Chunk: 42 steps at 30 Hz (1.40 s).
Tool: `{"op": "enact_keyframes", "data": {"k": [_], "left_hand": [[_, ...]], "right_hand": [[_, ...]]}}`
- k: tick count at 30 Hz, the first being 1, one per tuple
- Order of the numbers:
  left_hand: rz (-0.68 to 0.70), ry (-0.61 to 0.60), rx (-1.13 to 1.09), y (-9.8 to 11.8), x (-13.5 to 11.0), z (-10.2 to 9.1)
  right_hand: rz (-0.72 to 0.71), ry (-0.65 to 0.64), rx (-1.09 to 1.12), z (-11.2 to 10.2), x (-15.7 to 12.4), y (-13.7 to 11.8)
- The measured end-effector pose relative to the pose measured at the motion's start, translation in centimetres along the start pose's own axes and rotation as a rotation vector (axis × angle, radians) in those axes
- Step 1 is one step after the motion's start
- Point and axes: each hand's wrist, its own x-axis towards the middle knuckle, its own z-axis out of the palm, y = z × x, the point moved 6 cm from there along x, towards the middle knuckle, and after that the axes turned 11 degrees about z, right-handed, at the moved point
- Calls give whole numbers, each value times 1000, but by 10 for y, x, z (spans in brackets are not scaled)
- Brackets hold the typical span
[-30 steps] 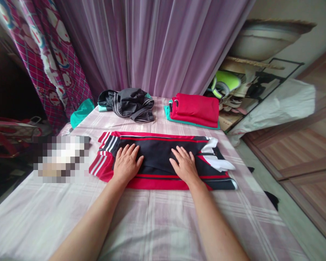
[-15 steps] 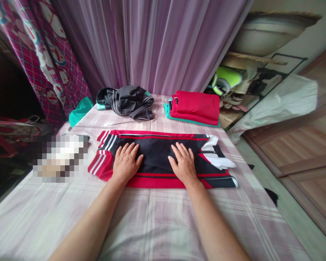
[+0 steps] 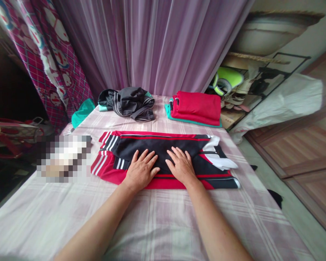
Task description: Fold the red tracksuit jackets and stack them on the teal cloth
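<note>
A red and black track jacket [image 3: 163, 145] lies folded lengthwise on the table, its white-striped cuffs and hem to the left and its white collar to the right. Both palms rest on its black cloth. My left hand [image 3: 141, 167] lies flat near the lower middle, fingers spread, just right of a striped cuff. To the right of it, my right hand [image 3: 180, 164] is also flat with fingers apart. Neither hand grips any cloth.
A checked cloth [image 3: 157, 221] covers the table. Behind the jacket lie a crumpled dark grey garment [image 3: 130, 103] and a folded red and green stack [image 3: 197, 108]. A blurred-out item [image 3: 67, 156] sits at left. Purple curtains [image 3: 163, 43] hang behind; a shelf [image 3: 277, 76] stands right.
My left hand has slid right along the jacket, closer to my right hand, uncovering the lower striped cuff. My right hand stays almost in place. The view has shifted slightly.
</note>
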Motion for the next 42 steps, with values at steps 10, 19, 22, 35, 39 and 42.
{"op": "enact_keyframes", "data": {"k": [10, 19, 22, 35, 39, 42], "left_hand": [[-287, 44, 140, -50, -18, -17], [-359, 111, 184, -67, -28, -28], [-432, 161, 208, -76, -33, -33], [-453, 90, 182, -82, -32, -35], [-448, 86, 174, -82, -32, -34], [-450, 101, 176, -83, -32, -33]], "right_hand": [[-6, 5, 26, 0, 0, 2], [-30, 48, 13, 4, 0, 5], [-41, 54, 13, 4, -1, 5], [230, 39, -69, 3, 11, 55], [444, 34, -126, -4, 13, 86], [436, 85, -121, -10, 12, 83]]}}
